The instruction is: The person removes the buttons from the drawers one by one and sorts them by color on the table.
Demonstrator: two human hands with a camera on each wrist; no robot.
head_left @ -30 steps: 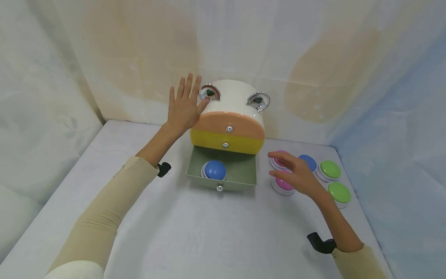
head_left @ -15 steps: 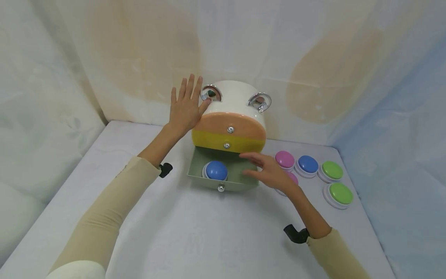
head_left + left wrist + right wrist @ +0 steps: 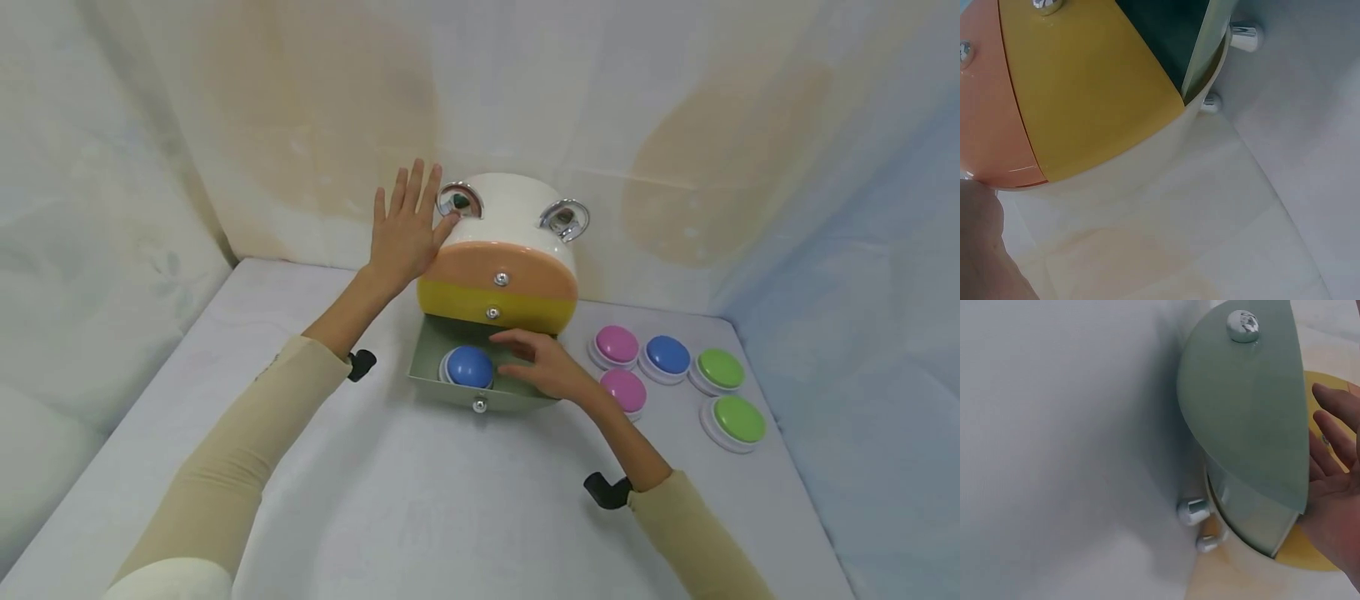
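- Blue button, a dome on a white base, sits in the left part of the open green drawer, which is pulled out toward the near side from the bottom of the small cabinet.
- The right hand hovers over the right part of that drawer, just beside the blue dome; its fingers are straight and a little apart, pointing left, and they hold nothing. Whether a fingertip touches the dome I cannot tell.
- From the right wrist view the drawer's green front with its round silver knob fills the middle, and the straight fingers show at the right edge.
- The left hand lies flat against the left side of the cabinet, fingers straight and spread, the thumb near the left metal ring on top.
- Above the open drawer the yellow drawer and the orange drawer are pushed in, each with a silver knob.
- Right of the cabinet, on the white table, stand five more buttons: two pink, one blue, and two green farthest right.
- A second metal ring sits on the cabinet's top right.
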